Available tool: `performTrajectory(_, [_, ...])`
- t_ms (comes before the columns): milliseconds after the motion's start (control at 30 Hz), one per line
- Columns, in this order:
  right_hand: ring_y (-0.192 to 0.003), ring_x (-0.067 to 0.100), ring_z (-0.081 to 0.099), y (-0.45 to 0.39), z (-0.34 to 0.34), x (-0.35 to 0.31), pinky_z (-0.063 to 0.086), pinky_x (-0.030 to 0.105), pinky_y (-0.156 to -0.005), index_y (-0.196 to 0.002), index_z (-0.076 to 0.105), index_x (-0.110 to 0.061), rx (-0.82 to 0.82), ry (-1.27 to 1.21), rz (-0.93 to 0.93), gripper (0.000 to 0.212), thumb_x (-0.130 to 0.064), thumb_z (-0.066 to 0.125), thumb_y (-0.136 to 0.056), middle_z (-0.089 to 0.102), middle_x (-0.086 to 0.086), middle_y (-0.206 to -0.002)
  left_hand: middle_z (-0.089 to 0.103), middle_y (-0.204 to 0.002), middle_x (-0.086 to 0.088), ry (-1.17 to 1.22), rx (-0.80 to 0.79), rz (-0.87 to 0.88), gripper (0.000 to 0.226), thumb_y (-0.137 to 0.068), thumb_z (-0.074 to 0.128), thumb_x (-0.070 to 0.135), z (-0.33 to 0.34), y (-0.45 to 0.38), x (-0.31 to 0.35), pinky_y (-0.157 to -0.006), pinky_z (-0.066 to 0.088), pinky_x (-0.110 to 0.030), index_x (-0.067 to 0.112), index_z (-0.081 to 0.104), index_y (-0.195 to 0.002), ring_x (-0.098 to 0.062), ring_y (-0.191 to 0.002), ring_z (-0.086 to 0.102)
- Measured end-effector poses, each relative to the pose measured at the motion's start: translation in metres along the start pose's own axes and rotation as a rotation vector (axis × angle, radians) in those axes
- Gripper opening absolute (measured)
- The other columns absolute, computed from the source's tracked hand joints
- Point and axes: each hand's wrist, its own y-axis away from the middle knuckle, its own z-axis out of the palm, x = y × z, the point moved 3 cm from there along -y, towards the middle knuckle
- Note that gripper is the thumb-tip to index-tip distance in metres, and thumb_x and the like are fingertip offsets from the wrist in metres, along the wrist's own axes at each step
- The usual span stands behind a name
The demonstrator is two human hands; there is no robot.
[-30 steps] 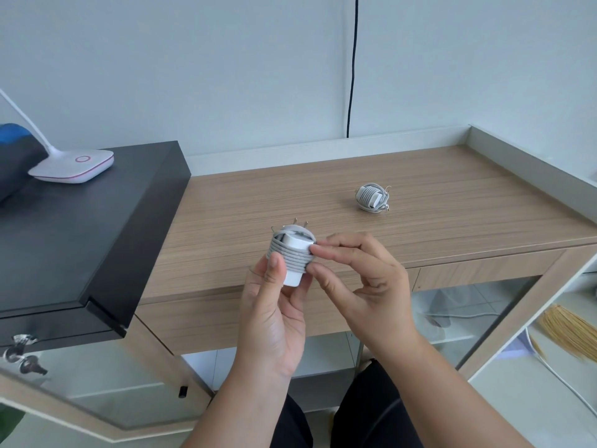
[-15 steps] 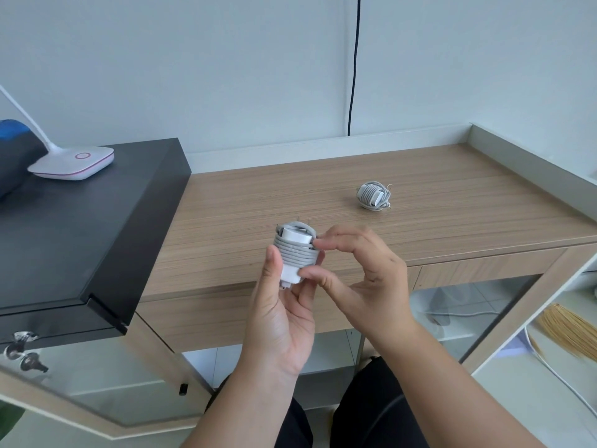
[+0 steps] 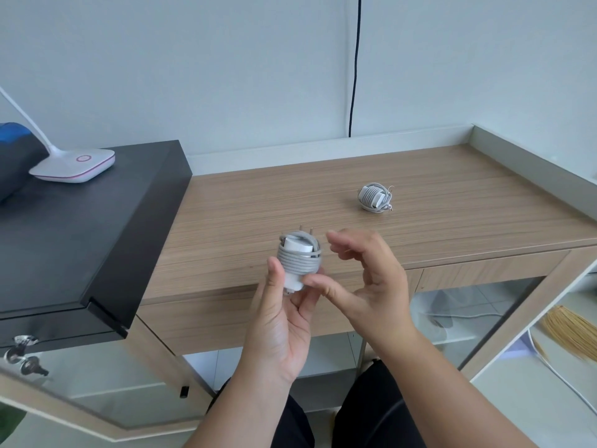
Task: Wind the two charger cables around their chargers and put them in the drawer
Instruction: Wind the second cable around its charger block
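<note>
Right hand's fingers (image 3: pixel 349 245) motion-blurred

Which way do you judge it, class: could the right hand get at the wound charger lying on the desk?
Probably yes. The right hand holds nothing, and only bare wooden desk lies between it and the wound charger on the desk.

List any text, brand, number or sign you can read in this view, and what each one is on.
No words, brand names or numbers can be read anywhere.
Lamp base: a pink ring mark, a symbol only, with no lettering.
Charger in the left hand: plain white body, cable wound around it, no print visible.
Second wound charger on the wooden desk: too small to show any marking.
</note>
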Motion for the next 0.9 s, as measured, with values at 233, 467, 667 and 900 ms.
performTrajectory(233, [-0.095,0.017,0.063,-0.004,0.011,0.014,0.053,0.033,-0.086,-0.126,0.058,-0.023,-0.250,-0.026,0.190,0.065,-0.033,0.084,-0.068,0.059,-0.004,-0.109,0.064,-0.110,-0.014,-0.232,0.179,0.170,0.077,-0.053,0.092,0.032,-0.006,-0.016,0.017,-0.056,0.053,-0.024,0.005,0.051,-0.112,-0.015,-0.082,0.070])
performTrajectory(467, [-0.094,0.010,0.065,-0.018,0.016,0.035,0.052,0.028,-0.088,-0.117,0.059,-0.033,-0.239,-0.161,0.368,0.054,-0.022,0.084,-0.070,0.064,-0.009,-0.113,0.057,-0.133,-0.008,-0.718,-0.060,0.193,0.084,-0.057,0.090,0.027,-0.006,-0.033,0.039,-0.085,0.057,-0.037,0.027,0.052,-0.132,-0.018,-0.106,0.069])
performTrajectory(667, [-0.090,0.002,0.062,-0.041,0.019,0.062,0.050,0.025,-0.088,-0.109,0.063,-0.028,-0.381,-0.029,0.455,0.054,-0.026,0.089,-0.062,0.068,-0.012,-0.096,0.047,-0.144,0.003,-1.045,-0.205,0.169,0.086,-0.067,0.087,0.006,-0.017,-0.058,0.060,-0.085,0.057,-0.033,0.036,0.048,-0.138,-0.011,-0.109,0.067])
performTrajectory(900, [-0.091,0.002,0.056,-0.058,0.031,0.094,0.047,0.025,-0.085,-0.115,0.062,-0.030,-0.556,0.222,0.436,0.058,-0.035,0.087,-0.063,0.061,-0.024,-0.098,0.045,-0.138,0.009,-1.248,-0.223,0.169,0.100,-0.058,0.092,0.010,-0.025,-0.093,0.062,-0.083,0.057,-0.028,0.029,0.043,-0.142,-0.010,-0.095,0.071])
